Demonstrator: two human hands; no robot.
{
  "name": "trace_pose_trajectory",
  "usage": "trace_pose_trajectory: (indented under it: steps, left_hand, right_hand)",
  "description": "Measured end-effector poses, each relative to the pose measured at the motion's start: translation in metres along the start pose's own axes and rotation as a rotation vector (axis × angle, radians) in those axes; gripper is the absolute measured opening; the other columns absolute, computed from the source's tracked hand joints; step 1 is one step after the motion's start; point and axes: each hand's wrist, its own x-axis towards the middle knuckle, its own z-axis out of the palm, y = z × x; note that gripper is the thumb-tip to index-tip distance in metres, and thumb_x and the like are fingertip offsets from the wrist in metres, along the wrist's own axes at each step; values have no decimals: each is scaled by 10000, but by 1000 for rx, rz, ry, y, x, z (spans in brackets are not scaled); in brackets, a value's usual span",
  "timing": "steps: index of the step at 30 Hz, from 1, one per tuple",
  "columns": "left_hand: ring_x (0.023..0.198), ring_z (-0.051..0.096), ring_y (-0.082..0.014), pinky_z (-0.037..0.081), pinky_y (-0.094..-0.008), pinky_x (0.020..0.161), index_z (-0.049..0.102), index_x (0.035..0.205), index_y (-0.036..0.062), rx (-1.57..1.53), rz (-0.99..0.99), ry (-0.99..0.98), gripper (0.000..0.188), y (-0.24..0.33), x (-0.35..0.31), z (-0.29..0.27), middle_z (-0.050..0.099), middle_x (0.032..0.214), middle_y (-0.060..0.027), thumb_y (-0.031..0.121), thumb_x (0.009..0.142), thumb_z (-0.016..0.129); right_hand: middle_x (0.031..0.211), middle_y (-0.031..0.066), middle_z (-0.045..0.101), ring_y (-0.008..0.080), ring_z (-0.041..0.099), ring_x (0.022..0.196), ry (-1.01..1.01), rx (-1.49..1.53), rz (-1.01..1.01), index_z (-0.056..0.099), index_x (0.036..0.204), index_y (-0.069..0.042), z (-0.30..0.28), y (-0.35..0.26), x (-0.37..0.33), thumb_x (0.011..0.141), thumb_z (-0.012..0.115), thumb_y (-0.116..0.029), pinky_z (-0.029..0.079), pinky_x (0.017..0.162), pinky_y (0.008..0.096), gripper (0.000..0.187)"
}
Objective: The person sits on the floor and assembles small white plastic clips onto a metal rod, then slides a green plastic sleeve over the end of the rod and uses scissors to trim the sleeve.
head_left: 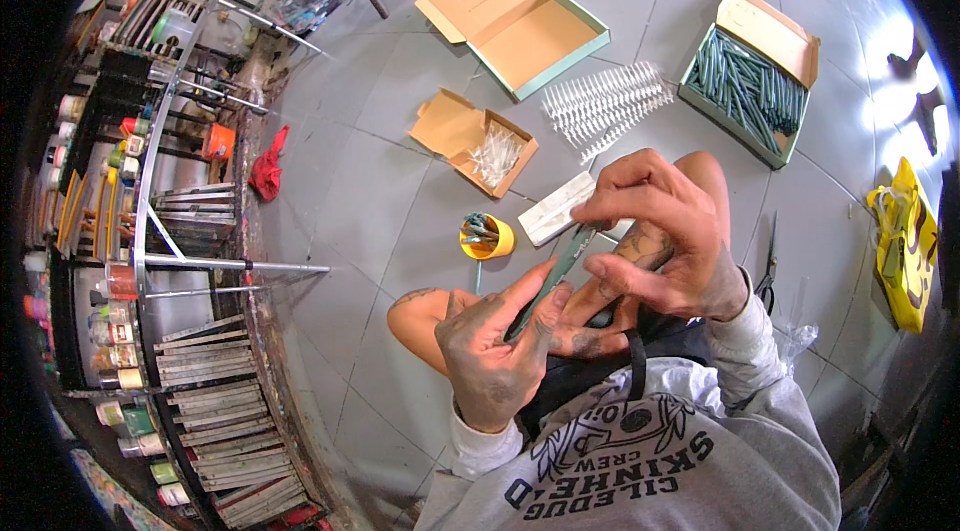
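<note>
Between my two hands slants a slim dark green pen-like stick (570, 261), with small pale marking on its side. My left hand (495, 356) is closed around its lower end, thumb and fingers pinching it. Curled over the upper end is my right hand (665, 231), its index fingertip at the tip and its thumb lower down; the exact contact there is partly hidden. Just beyond them a white slab-like holder (545, 216) lies on the floor. To its left stands a yellow cup (487, 249) with several similar sticks in it.
Ahead are a small carton (460, 136) of clear pieces, white plastic pieces (607, 109) in rows, an open carton (535, 46), and a box of green sticks (745, 91). Scissors (769, 266) and a yellow bag (905, 261) lie right. A paint-jar shelf (150, 261) lines the left.
</note>
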Motion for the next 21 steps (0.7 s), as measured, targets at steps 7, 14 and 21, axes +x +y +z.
trace_pose_trajectory:
  steps: [7,14,21]
  left_hand:
    - [453,349,-92,261,-295,561,755,1062,47,49,90,27,253,-4,-3,-4,537,504,3,205,865,757]
    - [637,535,-121,408,-283,619,759,1020,13,-100,-93,32,287,7,-6,-4,696,734,-84,125,767,836]
    - [509,468,-105,315,-283,652,754,1071,51,109,137,110,268,6,-6,-9,616,575,-4,168,831,778]
  right_hand:
    - [992,93,649,182,615,843,50,-89,-78,753,955,-86,1,3,0,672,832,-47,490,727,295,296]
    - [1028,80,669,165,613,828,87,-113,-95,764,910,-116,3,-5,6,663,845,-64,462,686,282,265]
    - [1029,77,717,154,610,805,140,-145,-114,752,845,-138,7,-12,7,668,848,-93,442,700,282,207]
